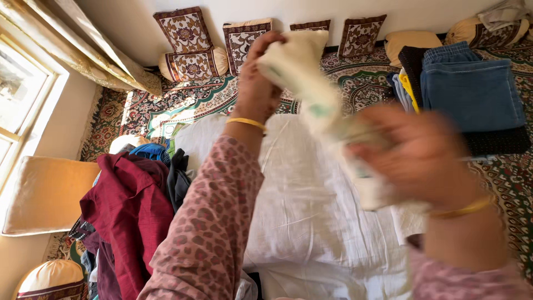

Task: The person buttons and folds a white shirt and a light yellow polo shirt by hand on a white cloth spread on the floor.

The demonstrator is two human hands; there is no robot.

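Note:
Both my hands are raised over a white sheet (311, 211) spread on the floor. My left hand (256, 83) grips the upper end of a cream cloth with green marks (311, 83), held high. My right hand (422, 155), blurred by motion, grips the same cloth lower down at the right. The cloth hangs stretched and twisted between the two hands. Each wrist wears a yellow bangle, and both sleeves are pink with a spotted print.
A heap of unfolded clothes, with a maroon garment (130, 211) on top, lies at the left. Folded clothes topped by blue jeans (472, 89) sit at the right. Patterned cushions (183, 30) line the far wall on a patterned carpet (183, 105). A window (16, 94) is at the left.

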